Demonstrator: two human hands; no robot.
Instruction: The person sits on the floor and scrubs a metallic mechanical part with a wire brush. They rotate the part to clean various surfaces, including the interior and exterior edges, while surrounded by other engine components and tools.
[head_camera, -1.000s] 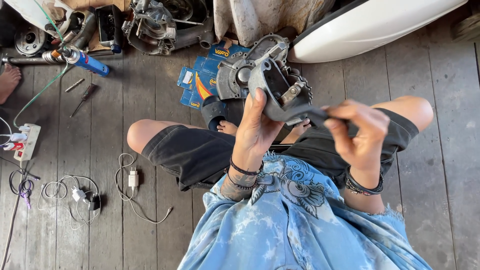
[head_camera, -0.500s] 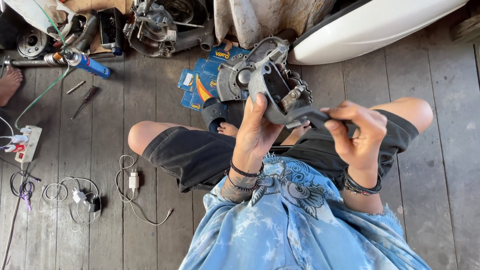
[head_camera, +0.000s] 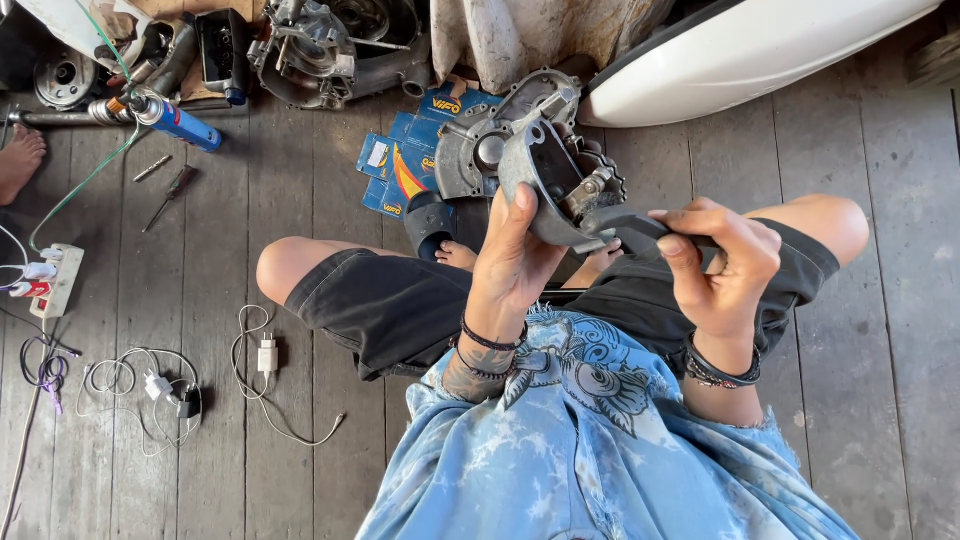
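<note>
Plank floor (head_camera: 880, 330) strewn with cables; hands grip metal housing (head_camera: 545, 180) and dark tool (head_camera: 640, 230).

We have a single view, from a camera worn on the person's head, and it looks almost straight down over the chest onto the lap and the wooden plank floor (head_camera: 880, 330). It sits close: the blue patterned shirt (head_camera: 600, 460) fills the lower middle, and the left hand (head_camera: 515, 262) and right hand (head_camera: 722, 268) come up near the centre, raised toward the lens with the grey metal casing (head_camera: 545, 180) between them. The top edge of the picture faces forward, away from the body, reaching as far as the engine parts (head_camera: 320, 45) and the white curved panel (head_camera: 740, 50). With only this one view, no overlap with another camera arises.
</note>
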